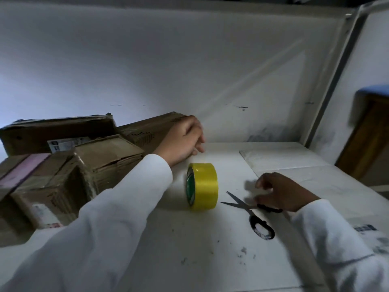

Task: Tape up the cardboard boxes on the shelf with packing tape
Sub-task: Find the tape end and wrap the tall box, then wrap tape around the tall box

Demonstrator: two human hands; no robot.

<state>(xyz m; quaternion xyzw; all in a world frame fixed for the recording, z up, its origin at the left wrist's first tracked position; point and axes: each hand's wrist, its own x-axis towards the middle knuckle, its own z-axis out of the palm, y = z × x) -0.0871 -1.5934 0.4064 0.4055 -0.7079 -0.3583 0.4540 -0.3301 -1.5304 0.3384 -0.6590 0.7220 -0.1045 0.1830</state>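
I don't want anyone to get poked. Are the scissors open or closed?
Open. The scissors lie flat on the white shelf with their two blades spread apart in a V, tips pointing toward the yellow tape roll.

Dim white wall (168, 60) (scuffed low), wooden door (366, 144) right.

Yellow packing tape roll (202, 186) stood on edge on white shelf surface (168, 249), green-printed core facing left. Brown cardboard boxes (63, 165) crowded shelf's left side, stacked and tilted: long box (56, 131) at back, another long box (151, 129) angled beside it, smaller worn ones in front, some already bearing tape and labels.
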